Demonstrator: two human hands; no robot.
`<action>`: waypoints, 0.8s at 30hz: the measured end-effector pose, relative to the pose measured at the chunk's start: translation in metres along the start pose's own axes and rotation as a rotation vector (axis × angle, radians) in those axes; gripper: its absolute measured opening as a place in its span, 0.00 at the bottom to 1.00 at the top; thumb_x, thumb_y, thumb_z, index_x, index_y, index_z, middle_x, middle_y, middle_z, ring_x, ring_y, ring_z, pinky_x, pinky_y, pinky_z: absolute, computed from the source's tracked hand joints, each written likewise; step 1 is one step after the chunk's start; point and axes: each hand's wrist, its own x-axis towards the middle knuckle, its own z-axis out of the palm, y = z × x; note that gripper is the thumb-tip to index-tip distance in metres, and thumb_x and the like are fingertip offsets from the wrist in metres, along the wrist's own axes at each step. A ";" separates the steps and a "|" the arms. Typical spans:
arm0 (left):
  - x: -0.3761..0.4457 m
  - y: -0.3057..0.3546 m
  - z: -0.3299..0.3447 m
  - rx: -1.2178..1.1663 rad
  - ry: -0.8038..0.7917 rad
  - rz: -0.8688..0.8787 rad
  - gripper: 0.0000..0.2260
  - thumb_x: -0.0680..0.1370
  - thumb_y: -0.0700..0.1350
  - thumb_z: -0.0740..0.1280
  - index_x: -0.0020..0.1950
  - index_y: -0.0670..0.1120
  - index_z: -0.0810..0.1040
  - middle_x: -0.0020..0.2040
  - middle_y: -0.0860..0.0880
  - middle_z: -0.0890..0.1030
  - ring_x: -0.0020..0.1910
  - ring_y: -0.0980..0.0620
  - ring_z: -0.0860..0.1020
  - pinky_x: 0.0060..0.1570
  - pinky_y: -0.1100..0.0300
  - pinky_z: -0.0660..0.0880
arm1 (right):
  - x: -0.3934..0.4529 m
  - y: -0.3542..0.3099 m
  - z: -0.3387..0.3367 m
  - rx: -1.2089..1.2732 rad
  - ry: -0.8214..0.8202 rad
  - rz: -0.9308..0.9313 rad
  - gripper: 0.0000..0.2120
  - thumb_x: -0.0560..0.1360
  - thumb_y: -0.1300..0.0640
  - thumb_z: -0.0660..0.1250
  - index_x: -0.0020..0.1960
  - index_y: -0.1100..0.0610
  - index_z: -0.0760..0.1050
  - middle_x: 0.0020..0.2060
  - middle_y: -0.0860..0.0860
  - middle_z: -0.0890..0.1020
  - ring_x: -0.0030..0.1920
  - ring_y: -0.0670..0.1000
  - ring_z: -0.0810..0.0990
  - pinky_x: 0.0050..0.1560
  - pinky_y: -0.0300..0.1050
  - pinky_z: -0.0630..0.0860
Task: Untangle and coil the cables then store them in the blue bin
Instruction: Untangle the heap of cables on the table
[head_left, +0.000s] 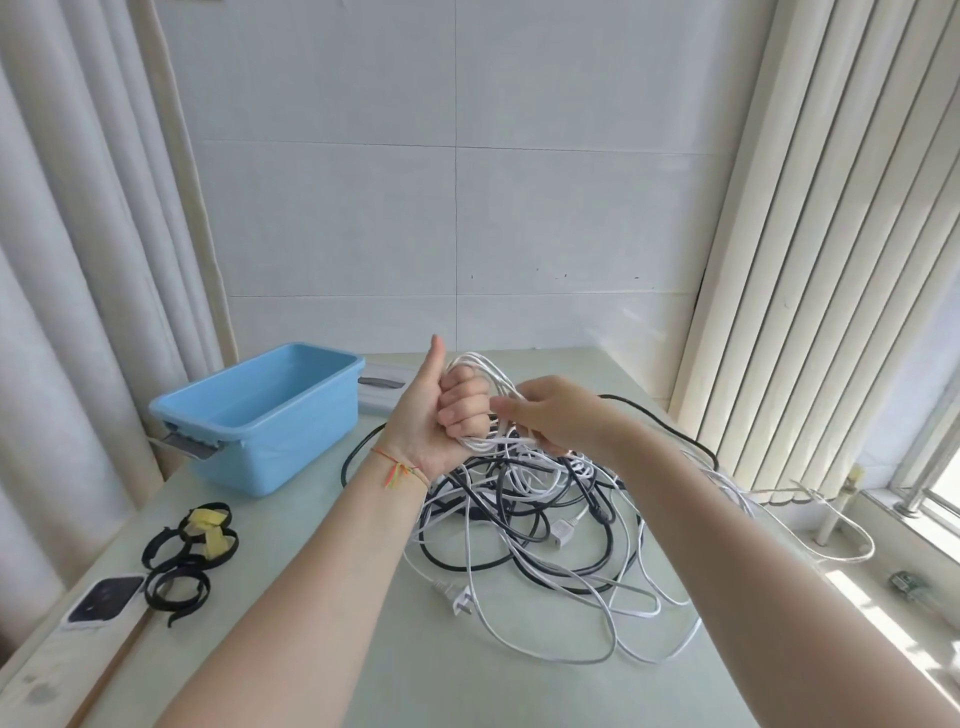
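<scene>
My left hand (444, 415) is fisted round loops of white cable (488, 387), thumb up; my right hand (545, 415) pinches the same cable. Tangled cables (524, 519) lie on the table (363, 649), and I see nothing in the blue bin (265, 415) beside them.

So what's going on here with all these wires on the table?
A person is winding a thin white cable into loops. The left hand grips the coil with its thumb up, and the right hand holds a strand of it. Below them, a tangled heap of black and white cables lies on the pale table. The light blue plastic bin holds no cable that can be seen. Black strap loops lie nearby.
</scene>
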 end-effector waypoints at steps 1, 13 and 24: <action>0.000 0.000 -0.001 -0.039 -0.005 -0.002 0.24 0.80 0.62 0.56 0.29 0.50 0.60 0.24 0.53 0.58 0.18 0.57 0.59 0.16 0.65 0.60 | 0.001 -0.001 0.003 0.045 0.087 -0.040 0.19 0.80 0.48 0.64 0.34 0.56 0.72 0.25 0.51 0.69 0.23 0.48 0.63 0.24 0.39 0.62; -0.009 0.002 -0.008 0.217 0.159 -0.040 0.25 0.83 0.54 0.55 0.26 0.48 0.63 0.19 0.53 0.60 0.15 0.57 0.60 0.18 0.65 0.60 | -0.005 -0.002 -0.011 0.306 0.180 -0.229 0.05 0.77 0.56 0.70 0.43 0.57 0.79 0.25 0.45 0.69 0.25 0.45 0.62 0.28 0.38 0.58; -0.014 -0.014 0.005 0.449 -0.044 -0.204 0.24 0.79 0.63 0.58 0.29 0.49 0.62 0.23 0.53 0.54 0.19 0.56 0.54 0.21 0.64 0.61 | 0.012 -0.007 -0.018 0.770 0.423 -0.196 0.12 0.83 0.56 0.60 0.42 0.58 0.74 0.24 0.50 0.70 0.21 0.48 0.62 0.22 0.37 0.59</action>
